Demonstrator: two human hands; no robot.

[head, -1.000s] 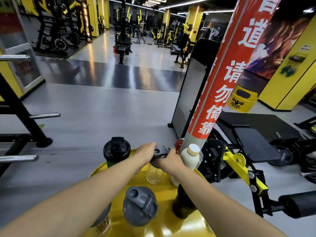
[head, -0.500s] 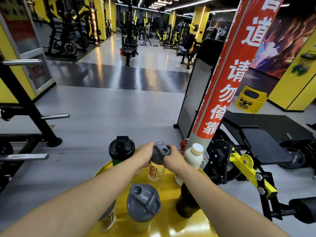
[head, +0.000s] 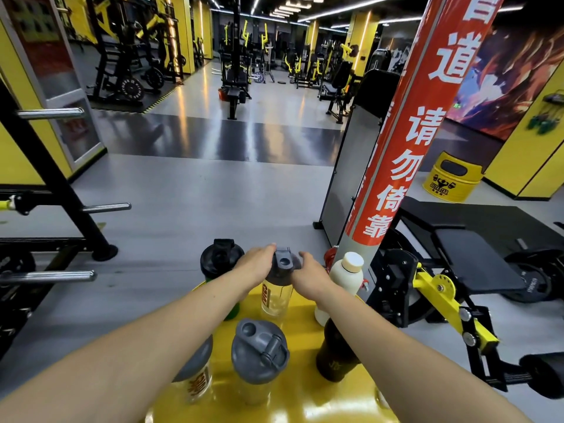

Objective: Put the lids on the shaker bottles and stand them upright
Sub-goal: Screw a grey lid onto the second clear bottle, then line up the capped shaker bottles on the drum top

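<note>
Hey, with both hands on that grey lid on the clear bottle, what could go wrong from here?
1. The clear bottle has only the hands on its grey lid; twisting may tip it.
2. The right hand is close beside the white bottle near the yellow table's edge; it might get knocked off.
3. The left hand sits by the black-lidded bottle.

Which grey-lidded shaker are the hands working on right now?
The far clear shaker at the table's middle: both hands flank its grey lid. The two near grey-lidded shakers stand untouched.
</note>
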